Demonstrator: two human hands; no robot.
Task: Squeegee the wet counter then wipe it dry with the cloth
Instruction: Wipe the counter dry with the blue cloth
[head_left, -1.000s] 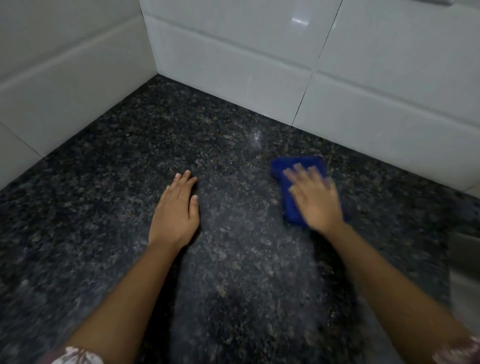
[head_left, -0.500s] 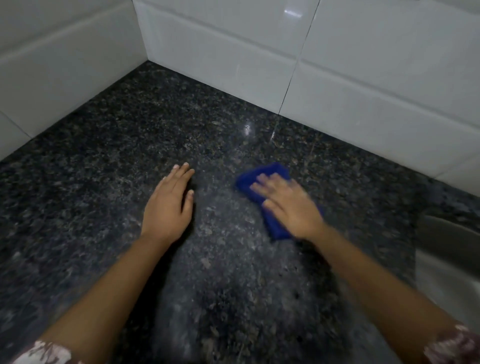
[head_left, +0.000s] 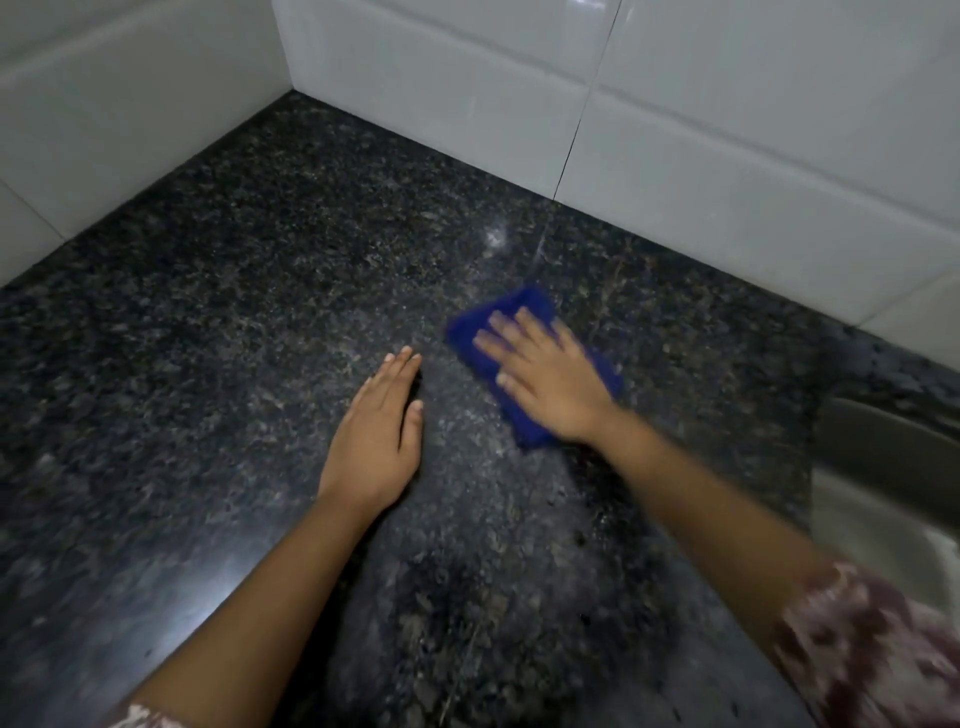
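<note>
Tiles (head_left: 727, 130): white, glossy — walling the counter's far and left edges
Sink (head_left: 893, 467): grey — at the counter's right edge

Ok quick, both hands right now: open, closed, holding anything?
Left hand: open, flat on the counter, holding nothing.
Right hand: open, fingers spread, pressing flat on the blue cloth, not gripping it.

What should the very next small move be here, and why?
Probably sweep the right hand, pressed flat on the blue cloth, toward the back tiled wall. The dark granite counter between cloth and wall looks unwiped from here, with a glossy spot there. The left hand lies flat beside it, bracing, so it can stay put. No squeegee is in view.
</note>
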